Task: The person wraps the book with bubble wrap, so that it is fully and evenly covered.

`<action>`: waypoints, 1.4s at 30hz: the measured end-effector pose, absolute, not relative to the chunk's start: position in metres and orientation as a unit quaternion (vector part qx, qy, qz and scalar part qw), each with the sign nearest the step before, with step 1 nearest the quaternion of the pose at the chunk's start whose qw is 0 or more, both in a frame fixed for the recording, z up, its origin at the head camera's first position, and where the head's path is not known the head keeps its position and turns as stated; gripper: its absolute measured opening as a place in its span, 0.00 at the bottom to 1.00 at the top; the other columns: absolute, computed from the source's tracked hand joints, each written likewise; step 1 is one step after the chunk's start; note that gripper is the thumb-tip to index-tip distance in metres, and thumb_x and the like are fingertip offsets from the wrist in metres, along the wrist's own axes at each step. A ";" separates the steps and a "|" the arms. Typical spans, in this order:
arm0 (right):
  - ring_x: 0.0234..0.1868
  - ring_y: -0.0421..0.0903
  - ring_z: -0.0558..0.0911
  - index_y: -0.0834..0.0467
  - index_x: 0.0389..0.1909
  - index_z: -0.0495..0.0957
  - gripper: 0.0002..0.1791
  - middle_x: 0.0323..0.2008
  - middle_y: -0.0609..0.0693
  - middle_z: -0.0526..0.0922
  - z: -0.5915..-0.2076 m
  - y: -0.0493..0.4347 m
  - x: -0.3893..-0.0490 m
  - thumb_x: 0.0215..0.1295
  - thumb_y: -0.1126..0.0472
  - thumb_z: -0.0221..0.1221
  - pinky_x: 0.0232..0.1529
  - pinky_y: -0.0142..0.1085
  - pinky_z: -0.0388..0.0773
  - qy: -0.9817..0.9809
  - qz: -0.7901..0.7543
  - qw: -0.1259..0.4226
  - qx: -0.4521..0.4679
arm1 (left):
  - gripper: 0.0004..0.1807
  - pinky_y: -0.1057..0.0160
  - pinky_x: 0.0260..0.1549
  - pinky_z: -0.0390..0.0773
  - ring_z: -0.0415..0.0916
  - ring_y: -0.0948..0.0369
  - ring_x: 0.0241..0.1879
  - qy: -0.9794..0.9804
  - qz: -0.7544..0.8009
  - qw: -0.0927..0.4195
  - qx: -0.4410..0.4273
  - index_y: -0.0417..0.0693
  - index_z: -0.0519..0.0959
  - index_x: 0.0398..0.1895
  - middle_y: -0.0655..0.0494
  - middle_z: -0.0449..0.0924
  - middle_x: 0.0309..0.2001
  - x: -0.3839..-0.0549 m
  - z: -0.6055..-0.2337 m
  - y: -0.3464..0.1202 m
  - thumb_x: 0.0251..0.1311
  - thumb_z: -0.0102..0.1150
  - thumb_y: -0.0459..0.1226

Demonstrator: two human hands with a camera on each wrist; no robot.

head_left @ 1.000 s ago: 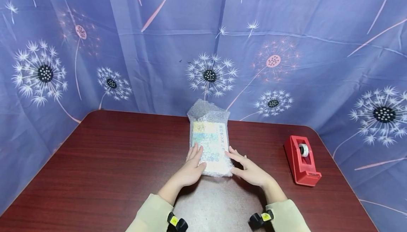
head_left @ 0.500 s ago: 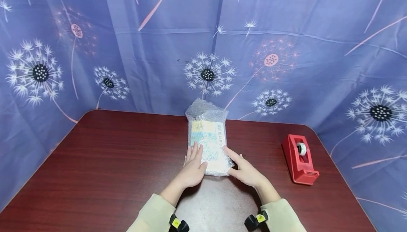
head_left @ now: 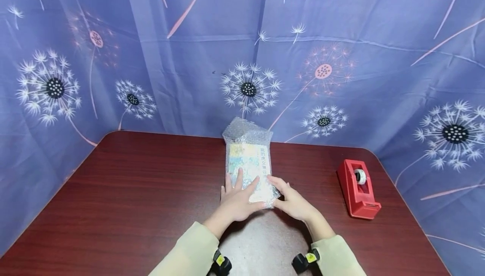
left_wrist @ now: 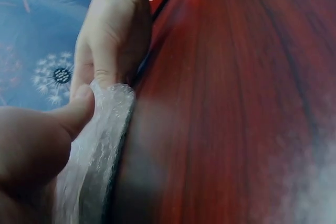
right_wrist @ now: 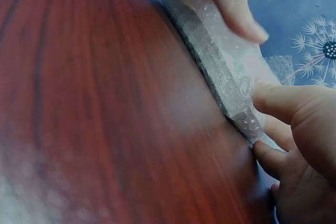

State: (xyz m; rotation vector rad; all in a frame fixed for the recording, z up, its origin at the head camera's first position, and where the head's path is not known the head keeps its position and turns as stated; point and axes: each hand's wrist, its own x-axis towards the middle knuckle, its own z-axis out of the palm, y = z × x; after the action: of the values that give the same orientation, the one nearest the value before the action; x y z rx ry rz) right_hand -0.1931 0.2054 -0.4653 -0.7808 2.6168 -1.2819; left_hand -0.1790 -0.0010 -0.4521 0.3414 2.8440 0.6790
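A book [head_left: 245, 162] with a yellow, blue and white cover lies inside clear bubble wrap [head_left: 247, 129] near the middle of the table. The left hand [head_left: 235, 203] spreads its fingers over the lower left of the wrapped book, its thumb reaching across the near edge. At the lower right corner the right hand [head_left: 295, 203] pinches the wrap, thumb at the near end and fingers along the side. The right wrist view shows the folded bubble wrap [right_wrist: 210, 51] along the book's near edge, with the right hand [right_wrist: 310, 140] at its corner.
A red tape dispenser [head_left: 359, 189] with a roll of tape [head_left: 361, 176] stands on the right side of the dark red table [head_left: 144, 183]. Behind the table hangs a blue curtain [head_left: 189, 78] with dandelion prints; the loose far end of the wrap reaches up to it.
The left hand has shifted right and fanned out its fingers, its thumb now across the near edge. The right hand has drawn in closer around the lower right corner.
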 end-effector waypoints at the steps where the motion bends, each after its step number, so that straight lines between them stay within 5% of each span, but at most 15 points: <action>1: 0.69 0.63 0.60 0.64 0.69 0.57 0.36 0.67 0.65 0.64 -0.465 0.206 -0.193 0.60 0.67 0.58 0.67 0.66 0.35 0.863 -0.427 0.065 -0.262 | 0.43 0.29 0.63 0.44 0.24 0.33 0.71 0.964 0.220 0.101 0.112 0.76 0.52 0.72 0.47 0.29 0.76 -0.179 -0.452 0.001 0.52 0.47 0.70; 8: 0.72 0.59 0.55 0.63 0.71 0.53 0.37 0.71 0.63 0.57 -0.464 0.212 -0.196 0.64 0.64 0.57 0.68 0.64 0.31 0.847 -0.447 0.122 -0.262 | 0.45 0.26 0.60 0.49 0.27 0.31 0.70 0.973 0.178 0.112 0.093 0.77 0.52 0.72 0.47 0.29 0.76 -0.180 -0.446 0.011 0.49 0.49 0.72; 11: 0.67 0.54 0.65 0.59 0.72 0.52 0.38 0.67 0.63 0.65 -0.464 0.215 -0.197 0.62 0.65 0.56 0.69 0.63 0.29 0.842 -0.454 0.145 -0.253 | 0.46 0.26 0.60 0.50 0.27 0.31 0.70 0.975 0.167 0.114 0.093 0.78 0.51 0.72 0.47 0.29 0.76 -0.181 -0.446 0.012 0.48 0.50 0.72; 15: 0.67 0.55 0.64 0.55 0.71 0.58 0.37 0.68 0.62 0.64 -0.463 0.214 -0.194 0.60 0.61 0.58 0.68 0.65 0.28 0.844 -0.456 0.141 -0.246 | 0.46 0.26 0.60 0.50 0.27 0.31 0.71 0.976 0.158 0.116 0.091 0.79 0.50 0.72 0.47 0.29 0.76 -0.181 -0.446 0.014 0.47 0.49 0.72; 19: 0.73 0.61 0.51 0.53 0.68 0.64 0.30 0.73 0.60 0.54 -0.465 0.210 -0.192 0.65 0.54 0.57 0.65 0.69 0.30 0.853 -0.443 0.111 -0.252 | 0.47 0.26 0.59 0.50 0.28 0.31 0.71 0.978 0.153 0.112 0.091 0.80 0.50 0.72 0.47 0.30 0.76 -0.181 -0.447 0.014 0.46 0.49 0.73; 28: 0.71 0.61 0.58 0.56 0.67 0.65 0.29 0.71 0.60 0.58 -0.468 0.202 -0.190 0.67 0.53 0.55 0.64 0.70 0.44 0.884 -0.381 0.051 -0.266 | 0.63 0.29 0.62 0.51 0.32 0.34 0.72 0.980 0.166 0.084 0.076 0.49 0.42 0.76 0.49 0.34 0.77 -0.180 -0.455 0.013 0.43 0.54 0.73; 34: 0.71 0.59 0.59 0.58 0.68 0.65 0.31 0.71 0.60 0.57 -0.465 0.198 -0.189 0.67 0.51 0.56 0.66 0.58 0.58 0.889 -0.368 0.054 -0.267 | 0.62 0.36 0.68 0.42 0.30 0.38 0.73 0.982 0.140 0.080 0.095 0.45 0.44 0.75 0.48 0.35 0.76 -0.179 -0.454 0.012 0.46 0.51 0.73; 42: 0.70 0.59 0.60 0.58 0.66 0.66 0.29 0.71 0.62 0.57 -0.461 0.196 -0.187 0.67 0.53 0.56 0.65 0.58 0.60 0.888 -0.363 0.048 -0.279 | 0.57 0.41 0.71 0.37 0.35 0.48 0.75 0.977 0.133 0.069 0.151 0.41 0.48 0.74 0.44 0.38 0.76 -0.177 -0.451 0.007 0.51 0.49 0.70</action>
State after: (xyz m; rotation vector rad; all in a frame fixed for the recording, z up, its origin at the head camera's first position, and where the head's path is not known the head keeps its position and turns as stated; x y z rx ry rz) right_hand -0.1868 0.1959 -0.4610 -0.8509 2.7061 -1.1073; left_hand -0.1775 0.0075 -0.4513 0.4557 2.9407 0.4006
